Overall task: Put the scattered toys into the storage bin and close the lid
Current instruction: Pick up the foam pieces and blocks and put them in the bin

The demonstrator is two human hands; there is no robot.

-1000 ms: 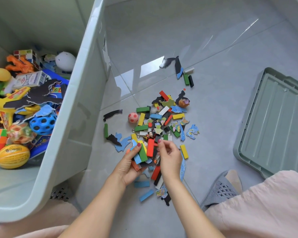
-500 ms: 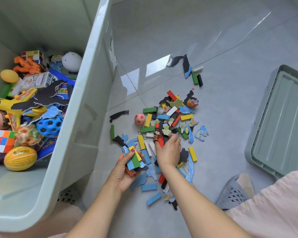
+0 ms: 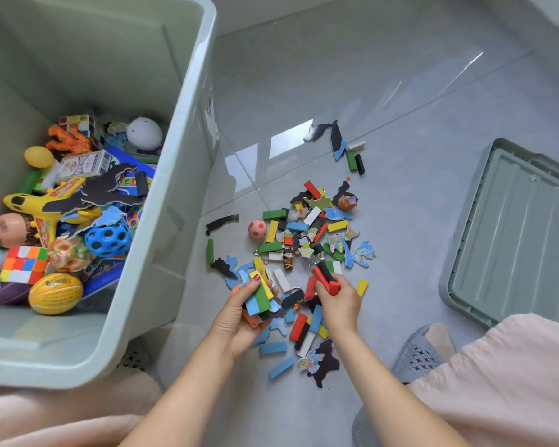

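- Right hand [image 3: 338, 300] has come off the pile since half a second ago; it now pinches red and black blocks [image 3: 325, 279] lifted just above the heap.
- Left hand [image 3: 239, 312], just left of the pile, fingers curled round a stack of blocks [image 3: 259, 296], thumb on top.
- Pile of blocks and puzzle pieces [image 3: 307, 240] on the floor [image 3: 400, 108] between the hands and beyond; red-and-white ball [image 3: 257, 228] at its left edge, figurine keychain [image 3: 288, 258] mid-pile.
- Storage bin [image 3: 162, 201] left of the pile, open, part full of toys.
- Lid [image 3: 513, 233] lies right of the pile, flat on the floor.
- Stray pieces [image 3: 352, 153] beyond the pile.
- Judgement: merge both handfuls, keep the stack squared, carry low over the rim; sweep flat pieces together, don't pick singles.
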